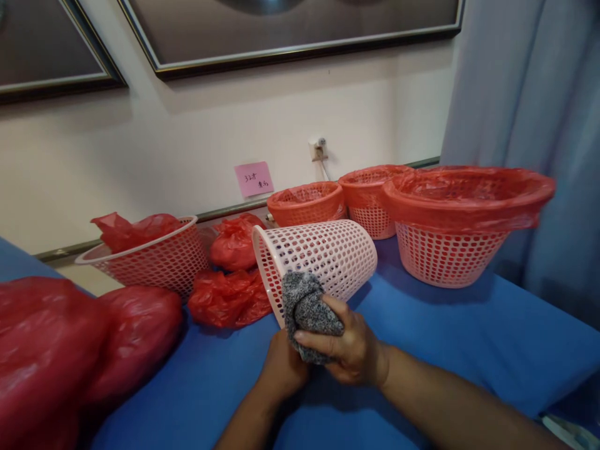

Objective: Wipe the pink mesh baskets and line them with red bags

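Observation:
A pale pink perforated plastic basket (328, 250) lies tilted on its side above the blue table cover, its mouth facing left. My right hand (351, 344) is closed around a bunched grey speckled cloth (312, 312), which is pressed against the basket near its rim. Lower down, my left hand (284, 369) is closed at the bottom of the rim; the cloth hides part of its fingers. Left of the basket's mouth are crumpled red plastic bags (232, 297).
Three baskets lined with red bags stand behind and right, the nearest being a large basket (450, 250). At left, another basket (145, 259) holds a red bag, with filled red bags (135, 331) before it. A socket (319, 151) and pink note (254, 179) are on the wall.

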Tool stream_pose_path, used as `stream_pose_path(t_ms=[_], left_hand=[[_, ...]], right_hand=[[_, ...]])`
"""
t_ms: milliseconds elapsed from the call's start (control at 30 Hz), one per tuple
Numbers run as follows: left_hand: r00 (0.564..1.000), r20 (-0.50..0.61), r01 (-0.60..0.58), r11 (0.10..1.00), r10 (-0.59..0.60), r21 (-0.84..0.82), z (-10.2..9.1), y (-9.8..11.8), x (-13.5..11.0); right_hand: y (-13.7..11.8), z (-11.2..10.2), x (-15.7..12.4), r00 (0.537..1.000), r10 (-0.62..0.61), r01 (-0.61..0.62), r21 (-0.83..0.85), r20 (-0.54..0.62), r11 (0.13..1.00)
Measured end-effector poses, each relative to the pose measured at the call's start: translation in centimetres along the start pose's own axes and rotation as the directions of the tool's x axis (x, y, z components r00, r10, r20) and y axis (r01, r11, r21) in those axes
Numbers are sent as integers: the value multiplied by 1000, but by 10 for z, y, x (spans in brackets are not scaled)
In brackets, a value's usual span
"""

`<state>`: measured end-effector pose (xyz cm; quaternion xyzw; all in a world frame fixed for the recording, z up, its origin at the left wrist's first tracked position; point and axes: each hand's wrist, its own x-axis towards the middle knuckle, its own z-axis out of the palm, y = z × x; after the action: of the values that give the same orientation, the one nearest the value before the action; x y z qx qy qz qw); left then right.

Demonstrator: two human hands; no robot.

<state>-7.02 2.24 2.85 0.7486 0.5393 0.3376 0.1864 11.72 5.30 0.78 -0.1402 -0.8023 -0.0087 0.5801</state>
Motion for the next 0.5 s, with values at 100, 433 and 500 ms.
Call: stream_pose_path(t_ms=[100, 433, 500], left_hand=[[999, 53, 1, 998, -4, 59, -5, 3, 2], [986, 128, 82, 980, -106, 180, -5, -5, 5], [989, 103, 84, 982, -102, 167, -2, -9, 4]], right_hand=[[31, -11, 0, 955, 263, -278, -100, -137, 955], [72, -29, 4, 704, 632, -674, -21, -324, 739], [35, -18, 5, 917, 374, -377, 2, -136, 926]])
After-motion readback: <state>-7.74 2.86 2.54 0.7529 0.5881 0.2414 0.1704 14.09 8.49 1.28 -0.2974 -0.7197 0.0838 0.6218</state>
